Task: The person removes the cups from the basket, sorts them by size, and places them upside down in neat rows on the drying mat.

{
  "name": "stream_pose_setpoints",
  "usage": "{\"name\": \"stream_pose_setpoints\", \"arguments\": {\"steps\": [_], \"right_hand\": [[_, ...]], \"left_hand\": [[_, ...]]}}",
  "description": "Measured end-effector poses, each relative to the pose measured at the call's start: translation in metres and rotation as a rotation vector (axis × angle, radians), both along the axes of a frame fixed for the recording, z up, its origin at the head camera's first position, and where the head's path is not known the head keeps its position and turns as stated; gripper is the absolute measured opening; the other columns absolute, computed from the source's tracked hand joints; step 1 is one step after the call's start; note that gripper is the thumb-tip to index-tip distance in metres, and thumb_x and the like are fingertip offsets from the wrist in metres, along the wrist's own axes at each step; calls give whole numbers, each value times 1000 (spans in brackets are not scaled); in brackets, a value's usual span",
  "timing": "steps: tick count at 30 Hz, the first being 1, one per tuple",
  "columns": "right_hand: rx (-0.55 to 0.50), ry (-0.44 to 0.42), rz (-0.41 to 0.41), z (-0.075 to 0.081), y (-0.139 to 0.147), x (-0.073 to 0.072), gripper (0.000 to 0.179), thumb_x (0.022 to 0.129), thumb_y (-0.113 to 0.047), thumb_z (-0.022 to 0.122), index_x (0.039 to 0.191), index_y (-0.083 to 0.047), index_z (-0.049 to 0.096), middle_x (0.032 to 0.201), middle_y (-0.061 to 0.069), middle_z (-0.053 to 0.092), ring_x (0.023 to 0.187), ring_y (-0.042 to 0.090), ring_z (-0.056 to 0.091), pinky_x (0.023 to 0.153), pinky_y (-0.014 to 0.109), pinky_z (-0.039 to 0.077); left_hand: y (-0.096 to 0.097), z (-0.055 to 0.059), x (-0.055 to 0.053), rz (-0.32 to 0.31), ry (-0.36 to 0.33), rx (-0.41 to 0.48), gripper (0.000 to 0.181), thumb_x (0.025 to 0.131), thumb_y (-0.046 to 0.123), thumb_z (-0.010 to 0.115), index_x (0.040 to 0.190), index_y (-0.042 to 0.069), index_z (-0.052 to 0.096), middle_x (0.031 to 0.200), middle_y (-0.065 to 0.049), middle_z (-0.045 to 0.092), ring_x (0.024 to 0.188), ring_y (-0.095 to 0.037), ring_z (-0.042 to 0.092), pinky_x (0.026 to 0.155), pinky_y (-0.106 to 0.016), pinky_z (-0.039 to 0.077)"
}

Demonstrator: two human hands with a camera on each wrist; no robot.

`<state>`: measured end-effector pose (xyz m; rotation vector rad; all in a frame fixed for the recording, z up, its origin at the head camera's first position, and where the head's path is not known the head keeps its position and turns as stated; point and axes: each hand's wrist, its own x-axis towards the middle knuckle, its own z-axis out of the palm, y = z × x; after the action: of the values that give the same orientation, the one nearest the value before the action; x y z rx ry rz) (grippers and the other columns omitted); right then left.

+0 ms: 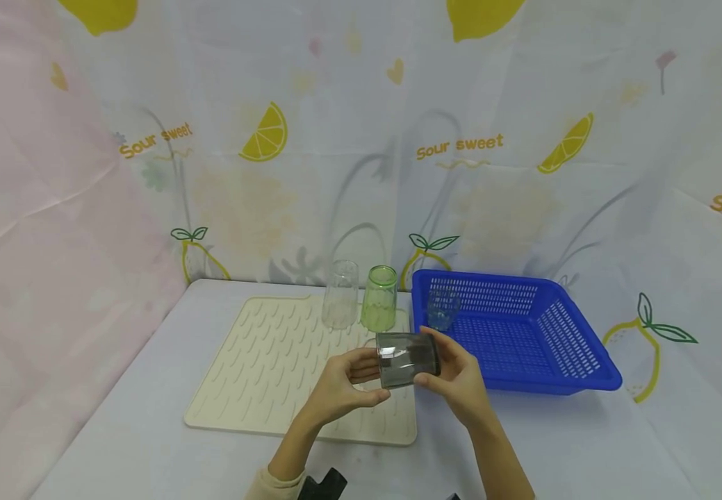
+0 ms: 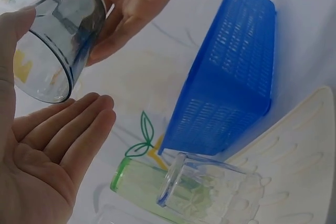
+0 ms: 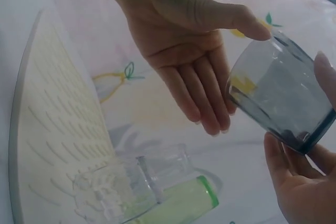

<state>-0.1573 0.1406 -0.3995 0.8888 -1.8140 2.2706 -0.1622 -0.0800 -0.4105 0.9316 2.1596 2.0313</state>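
Observation:
A smoky grey drinking glass (image 1: 406, 360) is held sideways over the mat's right edge, its mouth to the left. My right hand (image 1: 454, 380) grips it around the base end, thumb below and fingers above in the head view. My left hand (image 1: 343, 390) is at the mouth end. Its thumb (image 3: 247, 22) touches or nearly touches the rim, while its fingers (image 2: 79, 129) stay straight. Behind the hands, a tall clear glass (image 1: 340, 295) and a green glass (image 1: 379, 298) stand on the cream draining mat (image 1: 254, 375). Another clear glass (image 2: 210, 190) appears near them, mostly hidden in the head view.
A blue plastic basket (image 1: 554, 382) sits at the right of the white-covered table (image 1: 129, 389). Inside its left back corner is a bluish clear glass (image 1: 443, 309). A lemon-printed cloth (image 1: 348, 104) hangs behind the table.

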Motion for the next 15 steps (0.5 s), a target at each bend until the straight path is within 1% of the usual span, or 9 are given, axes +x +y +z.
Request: {"name": "stream_pose_setpoints", "arguments": {"steps": [2, 5, 7, 10, 12, 14, 15], "right_hand": [[11, -4, -9, 2, -1, 0, 63, 78, 0, 74, 131, 13, 42, 115, 4, 59, 102, 14, 59, 86, 23, 54], [14, -10, -12, 3, -3, -2, 61, 78, -2, 75, 130, 10, 46, 114, 4, 59, 101, 13, 58, 85, 23, 54], [19, -11, -16, 4, -4, -2, 58, 78, -2, 75, 129, 6, 49, 114, 4, 59, 100, 13, 58, 85, 22, 54], [33, -18, -28, 6, -7, -4, 55, 78, -3, 76, 127, 2, 52, 113, 3, 59, 100, 12, 58, 84, 22, 54], [41, -30, -41, 7, -9, -5, 55, 77, -3, 76, 126, 3, 52, 112, 2, 60, 99, 12, 58, 84, 22, 55], [48, -42, -51, 8, -12, -6, 57, 76, -3, 76, 125, 8, 50, 110, 0, 62, 98, 11, 59, 84, 21, 54], [51, -47, -55, 8, -13, -7, 58, 76, -3, 77, 125, 11, 49, 109, 0, 62, 98, 11, 59, 84, 21, 54]], "left_hand": [[0, 0, 0, 5, 0, 3, 52, 76, 5, 75, 121, -11, 53, 113, -28, 62, 103, -35, 64, 90, -32, 54], [-1, 0, 0, 2, -2, 5, 50, 77, 4, 74, 120, -11, 54, 114, -27, 62, 103, -35, 64, 90, -33, 54], [-2, -2, 0, -3, -4, 3, 49, 77, 4, 75, 119, -11, 55, 114, -27, 62, 104, -35, 64, 90, -33, 54], [-5, -5, 1, 9, 3, -19, 49, 78, 6, 76, 119, -10, 55, 115, -26, 63, 104, -34, 63, 90, -32, 54], [-9, -8, 3, 29, 9, -39, 50, 78, 7, 76, 120, -10, 55, 114, -26, 63, 105, -34, 63, 90, -31, 54], [-15, -11, 6, 59, 7, -63, 50, 78, 9, 77, 120, -9, 56, 114, -25, 63, 105, -34, 63, 89, -31, 54], [-18, -13, 7, 69, 5, -71, 50, 78, 10, 77, 120, -9, 55, 114, -25, 63, 106, -35, 63, 90, -33, 54]]}}
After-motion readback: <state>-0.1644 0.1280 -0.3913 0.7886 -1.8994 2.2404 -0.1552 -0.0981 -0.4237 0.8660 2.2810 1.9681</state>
